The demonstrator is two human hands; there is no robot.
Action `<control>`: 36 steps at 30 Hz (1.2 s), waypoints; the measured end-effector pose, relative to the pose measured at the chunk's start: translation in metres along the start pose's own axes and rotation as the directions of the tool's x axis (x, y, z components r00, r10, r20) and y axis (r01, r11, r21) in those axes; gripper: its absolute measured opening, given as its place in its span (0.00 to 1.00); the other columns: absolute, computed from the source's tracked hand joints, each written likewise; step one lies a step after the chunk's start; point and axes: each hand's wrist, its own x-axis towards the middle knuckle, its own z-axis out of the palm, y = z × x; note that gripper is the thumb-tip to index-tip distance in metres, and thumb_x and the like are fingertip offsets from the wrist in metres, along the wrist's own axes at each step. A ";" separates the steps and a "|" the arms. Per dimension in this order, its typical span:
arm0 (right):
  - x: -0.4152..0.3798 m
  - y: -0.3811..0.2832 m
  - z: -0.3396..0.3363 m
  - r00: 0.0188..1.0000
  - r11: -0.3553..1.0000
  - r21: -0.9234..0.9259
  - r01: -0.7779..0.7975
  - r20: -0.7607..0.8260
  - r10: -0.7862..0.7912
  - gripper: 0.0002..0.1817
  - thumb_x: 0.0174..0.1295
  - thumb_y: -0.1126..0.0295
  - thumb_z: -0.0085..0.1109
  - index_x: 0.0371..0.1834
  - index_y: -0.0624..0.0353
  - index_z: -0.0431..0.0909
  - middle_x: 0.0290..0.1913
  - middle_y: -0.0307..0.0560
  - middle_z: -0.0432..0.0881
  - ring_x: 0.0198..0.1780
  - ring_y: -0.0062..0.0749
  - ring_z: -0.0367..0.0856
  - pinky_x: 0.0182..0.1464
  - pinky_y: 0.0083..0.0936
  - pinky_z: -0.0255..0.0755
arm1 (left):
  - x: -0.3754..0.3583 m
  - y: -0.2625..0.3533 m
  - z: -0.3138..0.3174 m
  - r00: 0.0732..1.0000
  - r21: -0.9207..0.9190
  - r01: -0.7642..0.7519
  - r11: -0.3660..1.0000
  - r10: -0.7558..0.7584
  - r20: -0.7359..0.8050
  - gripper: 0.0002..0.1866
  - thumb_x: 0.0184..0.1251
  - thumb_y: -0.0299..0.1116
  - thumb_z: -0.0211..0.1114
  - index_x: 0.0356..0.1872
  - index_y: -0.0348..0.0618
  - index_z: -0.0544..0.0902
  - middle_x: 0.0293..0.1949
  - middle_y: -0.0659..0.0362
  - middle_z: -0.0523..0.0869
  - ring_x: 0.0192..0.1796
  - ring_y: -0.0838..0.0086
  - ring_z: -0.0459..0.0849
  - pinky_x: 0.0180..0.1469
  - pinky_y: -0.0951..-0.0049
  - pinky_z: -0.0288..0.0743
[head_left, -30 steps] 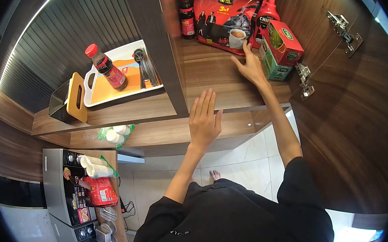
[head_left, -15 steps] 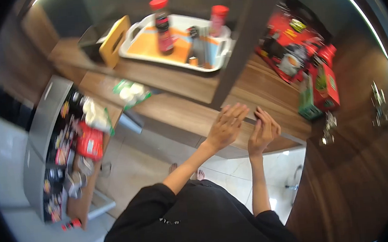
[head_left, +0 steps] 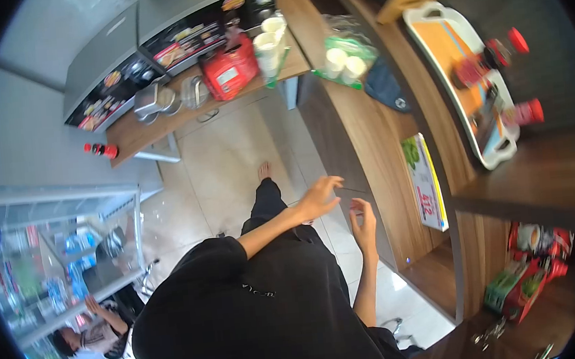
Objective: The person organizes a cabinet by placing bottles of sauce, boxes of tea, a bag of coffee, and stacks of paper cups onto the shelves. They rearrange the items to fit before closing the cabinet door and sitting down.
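Observation:
In the head view, my left hand [head_left: 321, 199] hovers over the floor beside the wooden cabinet, fingers loosely bent and apart, holding nothing. My right hand [head_left: 363, 221] is close by, also without anything in it, its fingers slightly curled. Both are nearest to the edge of the wooden counter [head_left: 366, 145]. On that counter a flat green and white packet [head_left: 424, 181] marked "412" leans by the shelf. White paper cups [head_left: 344, 66] in a green plastic bag lie farther along it, next to a dark blue folded item [head_left: 386, 87].
A white tray [head_left: 508, 152] on the upper shelf carries red-capped bottles [head_left: 479, 67]. Red packages [head_left: 542, 239] sit lower right. Across the floor, a side table [head_left: 134, 133] holds a red bag [head_left: 231, 68], cups and glass jars. A person [head_left: 102, 332] sits by a glass-fronted case at lower left.
My view has swung left, so the tray and shelves now appear farther right and the side table nearer the top. One foot is farther forward. Both hands stay empty.

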 end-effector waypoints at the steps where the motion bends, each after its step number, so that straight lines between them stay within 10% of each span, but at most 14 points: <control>1: 0.012 0.004 0.010 0.993 1.000 -0.013 0.018 0.116 -0.016 0.18 0.64 0.81 0.59 0.57 0.59 0.75 0.47 0.47 0.85 0.49 0.33 0.85 0.48 0.28 0.77 | -0.012 -0.027 -0.017 0.993 -0.018 0.104 0.994 -0.105 -0.061 0.28 0.59 0.29 0.70 0.61 0.40 0.71 0.52 0.53 0.82 0.58 0.57 0.78 0.61 0.59 0.72; 4: 0.055 0.000 0.048 0.923 0.997 0.058 -0.049 0.383 0.023 0.18 0.65 0.78 0.60 0.59 0.58 0.75 0.47 0.47 0.86 0.47 0.33 0.85 0.47 0.28 0.77 | -0.039 -0.085 -0.080 0.862 -0.112 0.396 0.911 -0.411 -0.296 0.25 0.61 0.31 0.71 0.57 0.41 0.72 0.49 0.53 0.82 0.52 0.60 0.81 0.58 0.60 0.74; 13: 0.252 -0.095 0.196 0.798 0.969 0.163 0.184 0.551 -0.244 0.26 0.64 0.79 0.61 0.65 0.60 0.68 0.59 0.51 0.77 0.47 0.33 0.84 0.41 0.24 0.77 | -0.014 -0.151 -0.282 0.507 -0.231 0.483 0.845 -0.485 -0.713 0.26 0.59 0.40 0.76 0.54 0.40 0.75 0.47 0.54 0.83 0.45 0.65 0.82 0.48 0.63 0.77; 23: 0.420 -0.226 0.276 0.788 0.783 -0.129 0.609 0.211 -0.578 0.37 0.61 0.82 0.60 0.74 0.68 0.56 0.70 0.66 0.63 0.67 0.60 0.70 0.55 0.36 0.78 | 0.092 -0.155 -0.398 0.577 -0.146 0.449 0.881 -0.411 -0.706 0.32 0.57 0.40 0.77 0.62 0.45 0.75 0.53 0.53 0.81 0.40 0.64 0.85 0.43 0.63 0.79; 31: 0.509 -0.217 0.299 0.874 0.878 -0.264 0.399 0.399 -0.278 0.12 0.56 0.82 0.59 0.44 0.69 0.82 0.43 0.65 0.84 0.44 0.63 0.84 0.46 0.45 0.78 | 0.101 -0.175 -0.407 0.664 -0.013 0.463 0.886 -0.356 -0.658 0.07 0.65 0.31 0.67 0.42 0.46 0.86 0.38 0.57 0.88 0.37 0.59 0.88 0.38 0.61 0.80; 32: 0.508 -0.216 0.299 0.841 0.839 -0.212 0.502 0.346 -0.416 0.06 0.59 0.80 0.57 0.36 0.70 0.83 0.26 0.64 0.84 0.36 0.61 0.86 0.36 0.43 0.78 | 0.101 -0.174 -0.406 0.664 -0.007 0.450 0.893 -0.340 -0.666 0.07 0.64 0.30 0.67 0.42 0.46 0.85 0.38 0.57 0.88 0.37 0.58 0.88 0.38 0.61 0.80; 36: 0.515 -0.229 0.290 0.799 0.737 -0.321 0.595 0.335 -0.499 0.07 0.60 0.81 0.51 0.29 0.70 0.79 0.29 0.72 0.80 0.35 0.65 0.83 0.34 0.48 0.73 | 0.110 -0.157 -0.406 0.694 0.078 0.336 0.939 -0.191 -0.694 0.08 0.62 0.27 0.66 0.42 0.47 0.85 0.38 0.56 0.88 0.37 0.57 0.87 0.37 0.61 0.79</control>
